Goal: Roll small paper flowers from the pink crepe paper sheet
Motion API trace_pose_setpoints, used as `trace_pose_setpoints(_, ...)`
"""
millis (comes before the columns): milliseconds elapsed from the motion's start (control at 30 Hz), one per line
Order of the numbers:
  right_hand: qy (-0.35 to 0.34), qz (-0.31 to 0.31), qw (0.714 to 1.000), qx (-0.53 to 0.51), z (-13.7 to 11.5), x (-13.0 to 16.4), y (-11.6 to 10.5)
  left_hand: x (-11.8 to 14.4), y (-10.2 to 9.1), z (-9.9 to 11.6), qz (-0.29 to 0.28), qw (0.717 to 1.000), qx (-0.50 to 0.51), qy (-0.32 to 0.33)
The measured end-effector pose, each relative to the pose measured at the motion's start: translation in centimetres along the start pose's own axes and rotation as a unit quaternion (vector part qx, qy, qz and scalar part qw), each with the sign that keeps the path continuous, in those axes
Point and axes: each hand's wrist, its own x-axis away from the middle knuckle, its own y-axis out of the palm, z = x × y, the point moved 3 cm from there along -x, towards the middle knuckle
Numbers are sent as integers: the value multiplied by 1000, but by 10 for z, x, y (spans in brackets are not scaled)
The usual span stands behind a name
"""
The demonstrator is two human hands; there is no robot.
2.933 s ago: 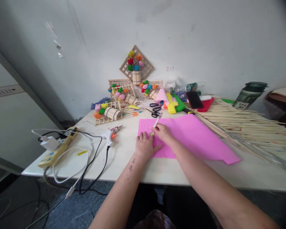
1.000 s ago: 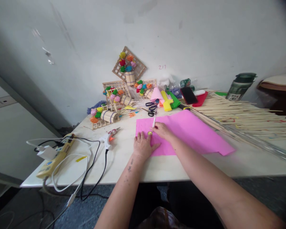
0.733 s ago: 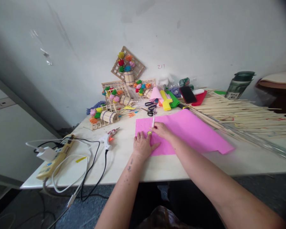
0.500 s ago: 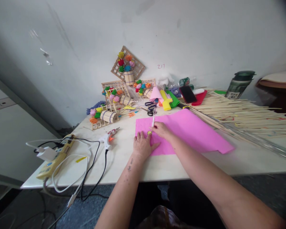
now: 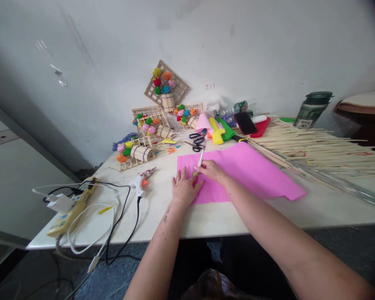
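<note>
A pink sheet [image 5: 253,175], paper or felt, lies flat on the table. My left hand [image 5: 184,188] rests on its left part with the fingers spread. Close to those fingertips is a small yellow piece [image 5: 195,173], partly covered by my hands. My right hand [image 5: 211,170] grips a white pen [image 5: 201,156], its tip down by the yellow piece. Just beyond the sheet lie dark-handled scissors [image 5: 196,141].
At left are a glue gun [image 5: 139,184], its cords and a power strip [image 5: 70,212]. Flower-basket lattices [image 5: 140,153] stand at the back. Thin sticks [image 5: 312,146], a phone [image 5: 245,123] and a dark green bottle [image 5: 314,110] occupy the right side.
My left hand has slid slightly left on the pink sheet, with its fingers spread wider. The pen in my right hand tilts more to the right.
</note>
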Motion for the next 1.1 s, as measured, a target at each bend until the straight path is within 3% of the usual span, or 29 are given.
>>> trace_pose_setpoints(333,-19,-27,999,9,-3,2,0,-10,8,-16,-26,998,50,-25)
trace_pose_setpoints(1100,-21,-21,998,62,-6,3,-1,-12,9,-19,-31,996,77,-23)
